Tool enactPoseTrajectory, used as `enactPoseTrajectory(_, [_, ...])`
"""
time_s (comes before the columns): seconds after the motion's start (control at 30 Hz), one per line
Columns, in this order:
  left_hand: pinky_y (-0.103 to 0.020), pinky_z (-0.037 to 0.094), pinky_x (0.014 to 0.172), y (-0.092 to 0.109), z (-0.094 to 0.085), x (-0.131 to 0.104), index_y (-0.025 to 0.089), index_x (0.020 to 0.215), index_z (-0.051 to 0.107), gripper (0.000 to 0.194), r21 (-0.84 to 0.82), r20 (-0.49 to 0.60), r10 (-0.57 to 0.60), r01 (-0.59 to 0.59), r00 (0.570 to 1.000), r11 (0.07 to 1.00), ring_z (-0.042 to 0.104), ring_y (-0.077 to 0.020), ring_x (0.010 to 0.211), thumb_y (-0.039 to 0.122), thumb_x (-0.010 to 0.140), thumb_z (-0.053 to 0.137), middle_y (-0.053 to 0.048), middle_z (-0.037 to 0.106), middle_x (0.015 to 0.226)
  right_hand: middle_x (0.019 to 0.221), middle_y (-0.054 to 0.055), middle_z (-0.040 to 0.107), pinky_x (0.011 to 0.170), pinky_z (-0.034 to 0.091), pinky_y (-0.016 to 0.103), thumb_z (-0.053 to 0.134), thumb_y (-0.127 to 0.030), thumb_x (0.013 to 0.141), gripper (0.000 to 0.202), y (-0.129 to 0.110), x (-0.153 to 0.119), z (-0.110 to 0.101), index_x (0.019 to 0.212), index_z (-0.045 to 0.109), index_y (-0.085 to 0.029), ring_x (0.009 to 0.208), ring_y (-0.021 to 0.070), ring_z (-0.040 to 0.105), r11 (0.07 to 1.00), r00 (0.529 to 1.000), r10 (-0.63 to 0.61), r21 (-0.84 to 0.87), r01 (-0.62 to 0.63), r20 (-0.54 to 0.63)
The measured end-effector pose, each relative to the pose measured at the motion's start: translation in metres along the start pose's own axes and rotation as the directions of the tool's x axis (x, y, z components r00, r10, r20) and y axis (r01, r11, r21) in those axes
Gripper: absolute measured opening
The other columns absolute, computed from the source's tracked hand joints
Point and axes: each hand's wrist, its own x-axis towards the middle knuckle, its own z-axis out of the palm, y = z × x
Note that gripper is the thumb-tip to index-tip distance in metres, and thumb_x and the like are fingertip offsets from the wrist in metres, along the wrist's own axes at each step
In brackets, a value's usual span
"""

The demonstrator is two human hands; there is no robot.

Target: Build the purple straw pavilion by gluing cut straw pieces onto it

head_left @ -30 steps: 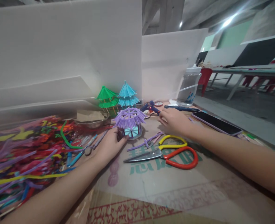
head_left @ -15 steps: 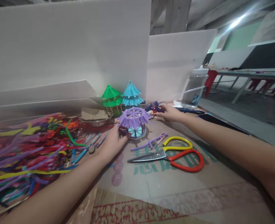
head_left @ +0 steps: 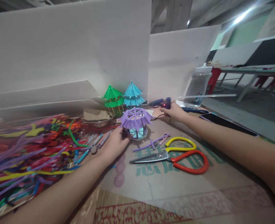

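Note:
With my left hand (head_left: 116, 143) I grip the left side of a small pavilion model (head_left: 136, 119), which has a purple pipe-cleaner roof ring and a pale blue base. My right hand (head_left: 176, 112) is closed around a dark blue hot glue gun (head_left: 166, 102) with a small red light. Its nozzle points left, and a long clear glue stick (head_left: 212, 95) sticks out behind. Purple pipe-cleaner pieces (head_left: 152, 144) lie in front of the model, close to scissors (head_left: 164, 155) with one yellow and one red handle. Behind stand a green model (head_left: 113, 101) and a blue model (head_left: 133, 93).
A heap of coloured pipe cleaners (head_left: 34, 146) spreads over the left side, with pens (head_left: 88, 152) beside it. At the back right stands a clear water bottle (head_left: 196, 87), and a phone (head_left: 228, 123) lies nearer. White boards (head_left: 69, 53) rise behind the cardboard-covered table.
My right hand has lifted the glue gun and shifted it slightly right, so the glue stick now shows over the bottle. My left hand stays on the pavilion model.

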Motion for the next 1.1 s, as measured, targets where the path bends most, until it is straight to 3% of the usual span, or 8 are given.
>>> enactPoseTrajectory(0.17, [-0.039, 0.051, 0.085, -0.002, 0.0, -0.002, 0.018, 0.102, 0.061, 0.024, 0.023, -0.004, 0.037, -0.037, 0.999, 0.999, 0.065, -0.0258, 0.095, 0.037, 0.093, 0.052, -0.01, 0.069, 0.102, 0.062, 0.006, 0.069, 0.065, 0.055, 0.03, 0.052, -0.039, 0.093, 0.035, -0.027, -0.053, -0.019, 0.108, 0.07, -0.013, 0.062, 0.0192, 0.068, 0.948, 0.996, 0.001, 0.317, 0.028, -0.09])
enactPoseTrajectory(0.27, [-0.041, 0.049, 0.091, 0.003, -0.003, -0.002, 0.018, 0.1, 0.062, 0.022, 0.048, -0.024, 0.049, -0.048, 0.999, 0.998, 0.064, -0.0267, 0.101, 0.036, 0.093, 0.052, -0.01, 0.069, 0.101, 0.089, 0.007, 0.075, 0.072, 0.057, 0.033, 0.056, -0.041, 0.091, 0.031, -0.037, -0.092, -0.022, 0.111, 0.067, -0.02, 0.073, 0.0195, 0.071, 0.897, 0.984, -0.062, 0.422, 0.129, -0.169])
enactPoseTrajectory(0.3, [-0.041, 0.049, 0.093, 0.005, -0.003, -0.002, 0.018, 0.1, 0.062, 0.02, 0.056, -0.041, 0.042, -0.039, 0.998, 0.998, 0.063, -0.0268, 0.102, 0.034, 0.092, 0.053, -0.01, 0.068, 0.101, 0.098, 0.007, 0.075, 0.075, 0.057, 0.034, 0.055, -0.043, 0.092, 0.031, -0.039, -0.104, -0.021, 0.111, 0.067, -0.022, 0.077, 0.0202, 0.071, 0.892, 0.98, -0.086, 0.425, 0.155, -0.177])
enactPoseTrajectory(0.43, [-0.042, 0.049, 0.094, 0.009, -0.004, -0.002, 0.017, 0.097, 0.061, 0.015, 0.058, -0.091, 0.026, -0.021, 0.996, 0.998, 0.063, -0.0276, 0.104, 0.029, 0.088, 0.057, -0.01, 0.067, 0.098, 0.084, 0.003, 0.073, 0.076, 0.057, 0.037, 0.058, -0.046, 0.089, 0.024, -0.045, -0.134, -0.015, 0.09, 0.069, -0.026, 0.078, 0.0231, 0.07, 0.937, 0.978, -0.158, 0.291, 0.192, -0.136])
enactPoseTrajectory(0.63, [-0.043, 0.049, 0.096, 0.01, -0.006, -0.001, 0.018, 0.094, 0.06, 0.014, 0.044, -0.074, 0.021, -0.017, 0.997, 0.999, 0.062, -0.0277, 0.109, 0.03, 0.088, 0.056, -0.01, 0.068, 0.096, 0.076, 0.004, 0.069, 0.065, 0.053, 0.035, 0.064, -0.049, 0.082, 0.026, -0.054, -0.136, -0.009, 0.081, 0.063, -0.023, 0.07, 0.0221, 0.066, 0.887, 0.96, -0.258, 0.365, 0.282, -0.113])
enactPoseTrajectory(0.77, [-0.042, 0.048, 0.099, 0.009, -0.006, -0.002, 0.018, 0.093, 0.06, 0.015, 0.049, -0.057, 0.004, -0.001, 0.998, 0.999, 0.062, -0.0267, 0.11, 0.032, 0.089, 0.056, -0.009, 0.068, 0.095, 0.079, 0.005, 0.071, 0.067, 0.054, 0.038, 0.065, -0.048, 0.08, 0.025, -0.058, -0.136, -0.009, 0.083, 0.066, -0.023, 0.074, 0.0242, 0.067, 0.904, 0.978, -0.207, 0.385, 0.186, 0.014])
enactPoseTrajectory(0.93, [-0.042, 0.044, 0.105, 0.007, -0.003, -0.003, 0.019, 0.119, 0.057, 0.032, 0.033, -0.095, 0.062, -0.059, 0.994, 0.998, 0.057, -0.0248, 0.121, 0.027, 0.088, 0.056, -0.011, 0.061, 0.127, 0.067, 0.001, 0.062, 0.061, 0.049, 0.034, 0.065, -0.053, 0.077, 0.032, -0.057, -0.136, -0.007, 0.072, 0.055, -0.023, 0.063, 0.0198, 0.059, 0.934, 0.982, -0.191, 0.31, 0.18, 0.005])
enactPoseTrajectory(1.1, [-0.042, 0.042, 0.108, 0.006, -0.002, -0.003, 0.019, 0.13, 0.05, 0.043, 0.004, -0.102, 0.079, -0.079, 0.992, 0.997, 0.054, -0.0248, 0.125, 0.025, 0.088, 0.056, -0.012, 0.057, 0.132, 0.066, 0.0, 0.057, 0.056, 0.045, 0.031, 0.066, -0.052, 0.075, 0.032, -0.061, -0.136, -0.01, 0.074, 0.051, -0.024, 0.061, 0.0187, 0.054, 0.942, 0.988, -0.151, 0.306, 0.138, 0.02])
